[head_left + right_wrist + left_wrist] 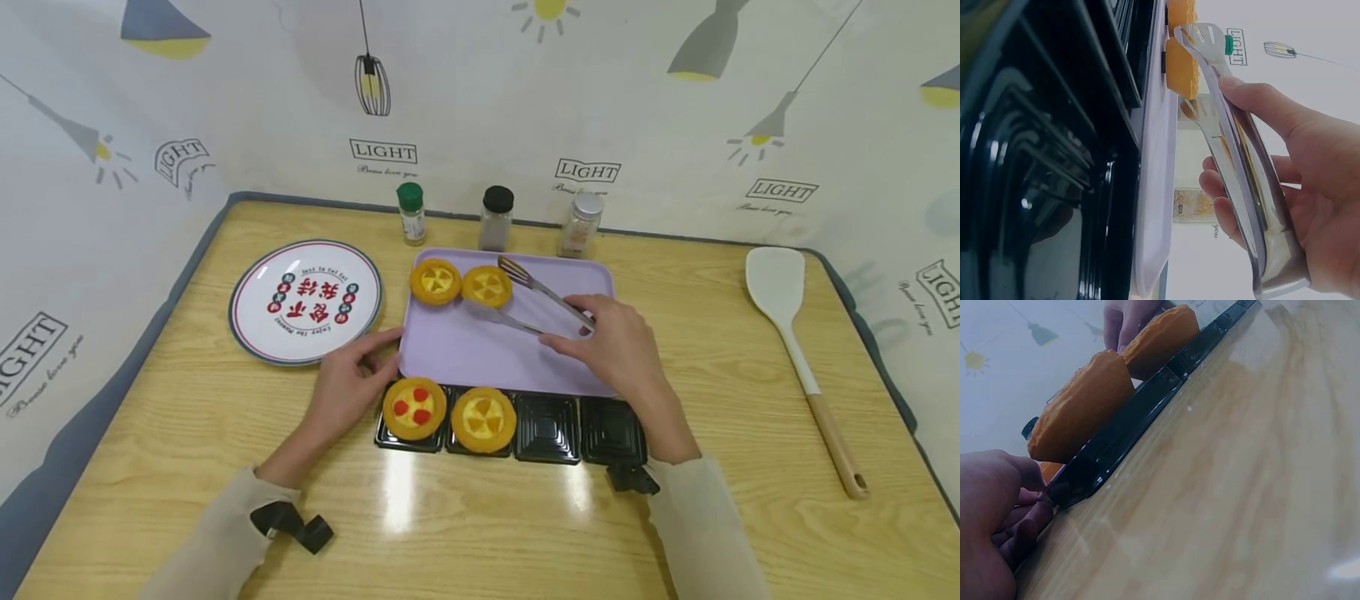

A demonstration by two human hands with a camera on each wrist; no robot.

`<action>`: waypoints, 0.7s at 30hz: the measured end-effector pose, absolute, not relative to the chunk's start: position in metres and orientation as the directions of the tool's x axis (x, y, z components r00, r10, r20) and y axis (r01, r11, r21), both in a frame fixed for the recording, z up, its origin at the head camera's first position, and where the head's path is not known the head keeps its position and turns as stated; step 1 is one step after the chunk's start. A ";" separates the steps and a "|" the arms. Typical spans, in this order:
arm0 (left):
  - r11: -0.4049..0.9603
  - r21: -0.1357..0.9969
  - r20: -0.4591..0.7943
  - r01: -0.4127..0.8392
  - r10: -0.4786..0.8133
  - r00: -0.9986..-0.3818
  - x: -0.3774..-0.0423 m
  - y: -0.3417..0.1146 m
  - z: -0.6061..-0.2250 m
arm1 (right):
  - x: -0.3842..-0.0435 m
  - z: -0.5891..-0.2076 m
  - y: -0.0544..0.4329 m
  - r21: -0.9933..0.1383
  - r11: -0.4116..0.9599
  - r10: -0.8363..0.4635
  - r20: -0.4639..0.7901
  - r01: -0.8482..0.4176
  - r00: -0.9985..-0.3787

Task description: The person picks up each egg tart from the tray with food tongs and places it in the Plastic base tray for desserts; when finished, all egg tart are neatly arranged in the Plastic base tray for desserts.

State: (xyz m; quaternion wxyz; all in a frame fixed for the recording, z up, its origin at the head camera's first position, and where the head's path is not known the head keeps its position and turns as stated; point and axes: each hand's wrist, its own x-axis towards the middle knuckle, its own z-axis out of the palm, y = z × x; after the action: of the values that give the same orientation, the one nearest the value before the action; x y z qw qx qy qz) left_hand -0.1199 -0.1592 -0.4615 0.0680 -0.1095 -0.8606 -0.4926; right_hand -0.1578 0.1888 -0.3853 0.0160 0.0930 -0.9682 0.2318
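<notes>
Head view shows the right hand [618, 337] gripping metal tongs [555, 300], thumb on one arm and fingers on the other, with the tong arms spread apart. Their tips stand on either side of the right-hand tart [487, 288] on the lilac tray [480, 354]; whether they touch it, I cannot tell. Just beside it on the tray, to the left, lies another tart [436, 282]. The left hand [348, 379] is partly open, thumb apart from forefinger, fingertips resting at the tray's left edge near the corner of a black container [547, 427]. That container sits along the tray's near side; its leftmost compartment bears a red-dotted tart [414, 408] and the next one an orange-topped tart [483, 420]. On the worktop [465, 533], a round plate [255, 292] lies left of the tray, three seasoning jars [496, 225] stand behind, and a white spatula [777, 283] lies well apart at right.
</notes>
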 end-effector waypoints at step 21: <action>0.493 0.832 0.224 0.255 0.122 -0.967 -0.120 -0.159 -0.460 | -0.157 -0.384 0.189 -0.431 0.878 -0.180 0.109 -0.210 -0.978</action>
State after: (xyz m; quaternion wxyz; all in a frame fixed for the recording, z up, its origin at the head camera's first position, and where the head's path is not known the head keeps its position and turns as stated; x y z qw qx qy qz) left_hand -0.1201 -0.1585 -0.4603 0.0676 -0.1094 -0.8613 -0.4916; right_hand -0.1572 0.1889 -0.3842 0.0325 0.1007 -0.9684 0.2257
